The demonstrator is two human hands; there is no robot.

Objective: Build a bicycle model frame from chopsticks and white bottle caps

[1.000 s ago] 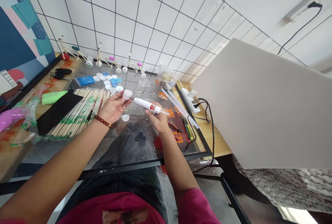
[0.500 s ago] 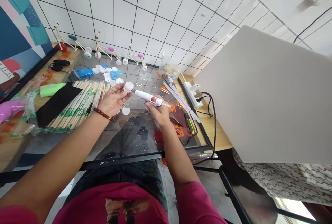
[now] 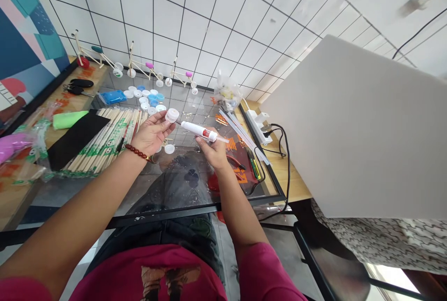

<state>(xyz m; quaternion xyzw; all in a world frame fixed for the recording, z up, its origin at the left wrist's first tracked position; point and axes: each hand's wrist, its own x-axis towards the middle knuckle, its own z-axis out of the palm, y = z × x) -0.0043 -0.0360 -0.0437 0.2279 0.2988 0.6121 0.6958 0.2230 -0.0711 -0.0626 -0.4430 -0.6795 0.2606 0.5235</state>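
Between its fingertips my left hand [image 3: 155, 131] pinches white bottle caps [image 3: 172, 115], which look stacked one on another. My right hand [image 3: 213, 150] is wrapped round a white hot glue gun [image 3: 197, 130] with a red part near its back and a clear glue stick [image 3: 222, 138] poking out behind. Its nozzle points left, at the caps; whether it touches them I cannot tell. Loose white and blue bottle caps [image 3: 153, 97] lie on the glass table beyond my left hand. Another white cap [image 3: 169, 149] rests just below the held ones.
Packed chopsticks [image 3: 101, 145] lie at left under a black sheet [image 3: 75, 140]. Several small stick-and-cap tricycles [image 3: 139, 67] stand along the tiled wall. Clear glue sticks [image 3: 244, 134], a utility knife [image 3: 254, 165] and a power strip [image 3: 259, 126] are at right. A large white panel [image 3: 359, 133] blocks the right side.
My left hand and the caps have shifted very slightly left and up. The glue gun stays pointed at them in my right hand.
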